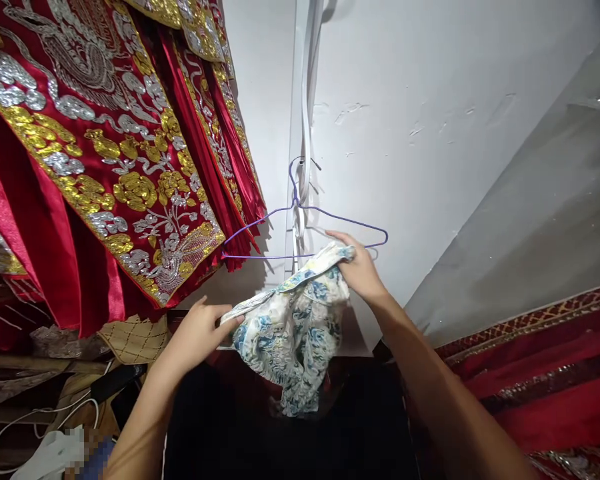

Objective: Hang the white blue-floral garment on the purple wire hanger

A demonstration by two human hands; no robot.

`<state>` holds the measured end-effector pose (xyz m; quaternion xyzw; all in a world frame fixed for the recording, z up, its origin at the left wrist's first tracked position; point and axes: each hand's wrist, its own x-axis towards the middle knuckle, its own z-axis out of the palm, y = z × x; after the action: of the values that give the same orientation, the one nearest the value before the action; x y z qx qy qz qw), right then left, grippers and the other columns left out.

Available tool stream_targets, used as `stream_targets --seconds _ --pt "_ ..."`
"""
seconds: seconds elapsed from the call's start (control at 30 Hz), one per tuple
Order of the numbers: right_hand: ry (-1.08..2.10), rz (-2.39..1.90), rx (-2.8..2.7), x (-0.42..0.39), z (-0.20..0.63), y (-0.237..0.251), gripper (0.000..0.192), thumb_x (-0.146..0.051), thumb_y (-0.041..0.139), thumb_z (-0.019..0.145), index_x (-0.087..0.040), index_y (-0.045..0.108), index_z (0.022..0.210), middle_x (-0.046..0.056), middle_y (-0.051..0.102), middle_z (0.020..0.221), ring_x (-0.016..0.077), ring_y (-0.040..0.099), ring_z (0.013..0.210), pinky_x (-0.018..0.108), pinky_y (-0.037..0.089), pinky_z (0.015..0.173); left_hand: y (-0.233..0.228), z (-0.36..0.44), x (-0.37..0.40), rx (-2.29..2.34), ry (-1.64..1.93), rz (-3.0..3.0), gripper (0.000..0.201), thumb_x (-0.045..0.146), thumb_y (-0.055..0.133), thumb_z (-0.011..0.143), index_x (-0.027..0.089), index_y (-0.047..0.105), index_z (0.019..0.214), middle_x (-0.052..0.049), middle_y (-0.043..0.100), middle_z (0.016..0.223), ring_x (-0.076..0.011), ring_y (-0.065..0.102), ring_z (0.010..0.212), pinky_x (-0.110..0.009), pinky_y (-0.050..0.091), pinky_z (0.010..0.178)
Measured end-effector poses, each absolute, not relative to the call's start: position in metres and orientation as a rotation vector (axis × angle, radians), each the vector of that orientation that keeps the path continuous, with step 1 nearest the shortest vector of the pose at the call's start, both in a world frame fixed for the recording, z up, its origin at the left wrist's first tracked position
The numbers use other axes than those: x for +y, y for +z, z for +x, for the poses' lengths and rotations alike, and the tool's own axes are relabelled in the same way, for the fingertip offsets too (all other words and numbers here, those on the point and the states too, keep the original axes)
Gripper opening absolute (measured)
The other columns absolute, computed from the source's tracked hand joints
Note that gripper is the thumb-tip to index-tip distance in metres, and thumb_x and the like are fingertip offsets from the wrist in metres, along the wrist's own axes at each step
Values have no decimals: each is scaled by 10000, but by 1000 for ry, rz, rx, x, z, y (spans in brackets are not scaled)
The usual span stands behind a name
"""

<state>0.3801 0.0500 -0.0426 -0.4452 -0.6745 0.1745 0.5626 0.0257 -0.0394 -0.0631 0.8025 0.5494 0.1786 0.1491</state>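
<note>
A white garment (295, 327) with blue and yellow flower print hangs in gathered folds between my hands; its exact kind is unclear. My left hand (205, 327) pinches one end of its top band. The other end of the band, higher up, is gripped by my right hand (357, 263). Just behind the cloth hangs a thin purple clothes hanger (340, 217), its hook by a white strip on the wall. The band's right end overlaps the hanger's lower bar in view, and I cannot tell whether they touch.
Red costumes (125, 153) embroidered in gold and silver hang at the left. A white cable (305, 100) runs down the wall (405, 80). Plastic sheeting (520, 193) leans at the right above red fabric (565, 387). More cords (30, 420) lie at the lower left.
</note>
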Motion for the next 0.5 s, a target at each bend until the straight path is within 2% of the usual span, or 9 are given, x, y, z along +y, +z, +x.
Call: stream_targets --seconds 0.07,0.13,0.2,0.33,0.43,0.5 --pt "447 -1127 -1698 59 384 -55 405 -152 522 717 -201 751 1047 63 754 1050 245 679 976 337 490 844 -65 21 -32 1625 351 2283 378 513 483 953 252 733 844 -64 755 1153 -326 615 1234 -474 355 1124" --pt "455 -1218 -1738 60 391 -64 329 -158 522 706 -192 764 926 42 754 873 241 684 856 313 480 741 -68 20 -26 1710 204 2238 353 503 512 935 268 765 860 -66 637 1406 -354 521 1365 -485 374 1115" --pt "427 -1269 -1738 56 399 -66 290 -151 523 687 -189 751 863 21 726 780 225 662 781 288 449 670 -68 21 -19 1811 116 2199 356 486 502 940 266 776 883 -95 624 1418 -366 592 1288 -470 443 1043" --pt "391 -1241 -1725 48 409 -52 115 -199 535 722 -181 625 652 -8 572 616 162 532 641 257 355 578 -53 26 -1 1966 302 2232 380 434 448 975 237 739 1120 -138 741 1196 -338 701 1092 -406 511 906" --pt "380 -1236 -1701 44 407 -42 215 -252 545 760 -190 495 560 -31 419 549 128 411 582 256 278 548 -41 30 14 1983 611 2299 446 438 492 961 148 648 1261 -183 707 1225 -348 670 1124 -423 498 946" --pt "418 -1241 -1673 40 403 -41 243 -280 556 775 -190 478 564 -35 401 557 123 389 584 256 265 548 -36 32 22 1897 830 2312 518 462 523 949 108 583 1322 -206 663 1285 -346 634 1177 -444 478 999"
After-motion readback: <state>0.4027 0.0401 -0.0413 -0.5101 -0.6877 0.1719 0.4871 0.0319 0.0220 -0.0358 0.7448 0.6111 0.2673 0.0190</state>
